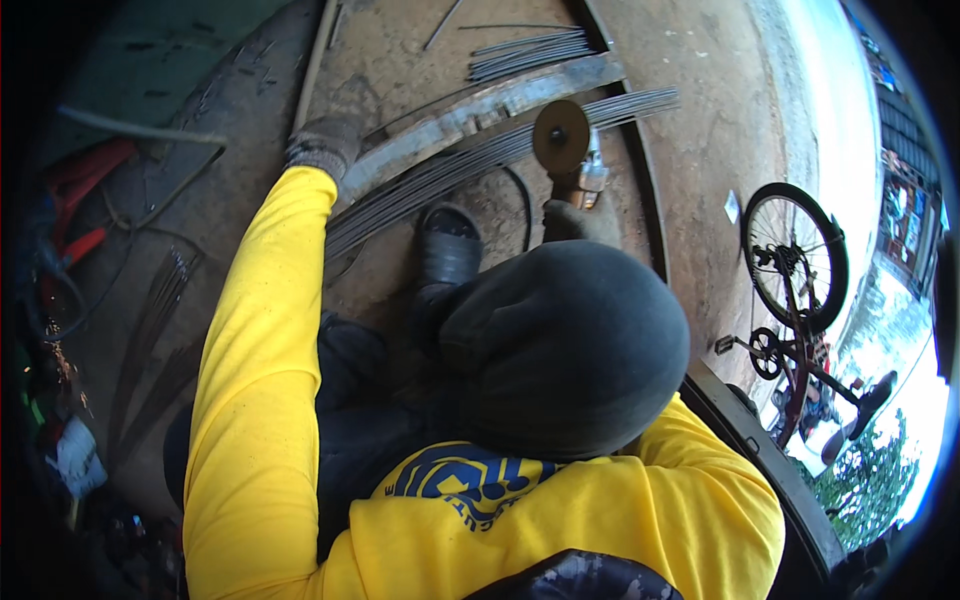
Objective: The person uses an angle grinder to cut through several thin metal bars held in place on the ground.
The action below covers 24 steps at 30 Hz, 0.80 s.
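My right hand (582,219), in a grey glove, is wrapped around an angle grinder (592,176), just beyond my dark-clothed knee (590,340). The grinder's round brown cutting disc (561,137) stands over the right part of a bundle of thin metal rods (450,184). My left hand (326,143), gloved too, lies at the near left end of a worn flat metal bar (480,112). A long pipe (314,70) runs up to that hand. Its fingers are too dark and hidden to make out. Both arms wear yellow sleeves.
Short cut rods (530,54) lie at the far side. A dark metal rail (645,190) borders the work area on the right, with a bicycle (795,290) beyond. A dark sandal (449,245) is on my foot. Sparks (62,365) show at the left, near red equipment (85,190) and cables.
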Motion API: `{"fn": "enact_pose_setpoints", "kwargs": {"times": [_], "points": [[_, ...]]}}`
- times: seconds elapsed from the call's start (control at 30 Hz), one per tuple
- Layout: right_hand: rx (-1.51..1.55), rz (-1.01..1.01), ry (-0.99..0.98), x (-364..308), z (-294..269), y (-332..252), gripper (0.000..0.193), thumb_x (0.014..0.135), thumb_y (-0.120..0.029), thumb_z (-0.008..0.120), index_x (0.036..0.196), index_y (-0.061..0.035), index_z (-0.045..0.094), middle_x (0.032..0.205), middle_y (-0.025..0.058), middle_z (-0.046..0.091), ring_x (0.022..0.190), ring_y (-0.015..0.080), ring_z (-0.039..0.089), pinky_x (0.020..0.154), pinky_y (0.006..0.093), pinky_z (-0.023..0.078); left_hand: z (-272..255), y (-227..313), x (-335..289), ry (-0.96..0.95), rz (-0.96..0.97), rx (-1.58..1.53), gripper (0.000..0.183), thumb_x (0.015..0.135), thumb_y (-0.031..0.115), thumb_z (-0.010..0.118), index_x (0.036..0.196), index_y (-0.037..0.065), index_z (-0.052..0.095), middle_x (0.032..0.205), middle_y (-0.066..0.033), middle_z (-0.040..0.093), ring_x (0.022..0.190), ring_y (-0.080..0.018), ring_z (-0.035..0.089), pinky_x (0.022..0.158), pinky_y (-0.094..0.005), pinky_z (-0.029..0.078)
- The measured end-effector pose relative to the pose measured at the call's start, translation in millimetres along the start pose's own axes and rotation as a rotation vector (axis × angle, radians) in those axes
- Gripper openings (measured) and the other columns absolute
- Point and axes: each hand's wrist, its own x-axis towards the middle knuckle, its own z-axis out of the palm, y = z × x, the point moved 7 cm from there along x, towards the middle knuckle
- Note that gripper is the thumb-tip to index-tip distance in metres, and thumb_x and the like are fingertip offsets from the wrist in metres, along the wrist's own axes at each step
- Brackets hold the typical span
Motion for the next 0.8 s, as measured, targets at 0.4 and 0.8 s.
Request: {"fn": "enact_pose_setpoints", "kwargs": {"times": [0.4,0.8], "points": [[-0.079,0.035,0.013,6,-7,11,0.078,0.068,-0.027,0.091,0.131,-0.0009,0.054,0.115,0.0146,0.069,0.100,0.0241,0.069,0.089,0.0403,0.056,-12,-2,-21,0.032,0.140,-0.054,0.041,0.095,0.022,0.061,0.132,0.006,0.067,0.136,-0.0228,0.064,0.129,-0.0377,0.059,0.113,-0.0459,0.043],[-0.025,0.024,0.056,-5,-13,8,0.081,0.067,-0.030,0.092,0.132,-0.0019,0.053,0.113,0.0141,0.070,0.097,0.0229,0.069,0.086,0.0378,0.057,-4,41,-60,0.248,0.310,0.005,0.024,0.096,0.025,0.056,0.107,0.011,0.073,0.101,-0.0210,0.073,0.099,-0.0404,0.070,0.088,-0.0515,0.055]]}}
